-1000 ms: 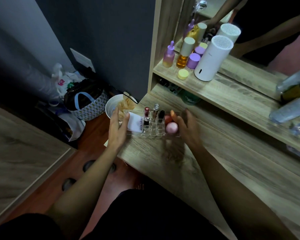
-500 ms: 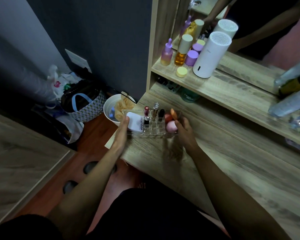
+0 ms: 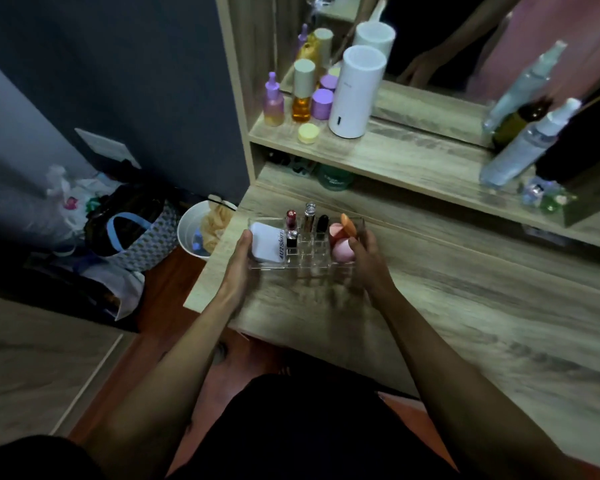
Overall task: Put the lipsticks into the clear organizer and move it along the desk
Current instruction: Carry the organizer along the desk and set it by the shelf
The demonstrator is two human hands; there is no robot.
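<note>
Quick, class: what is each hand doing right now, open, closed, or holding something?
Left hand: pressed flat against the left end of the clear organizer.
Right hand: fingers curled round the organizer's right end.

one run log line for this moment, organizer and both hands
phase: gripping to move | left hand: on left end of clear plastic organizer | right hand: on right end | lipsticks: upright in slots | wooden desk: organizer resting
</note>
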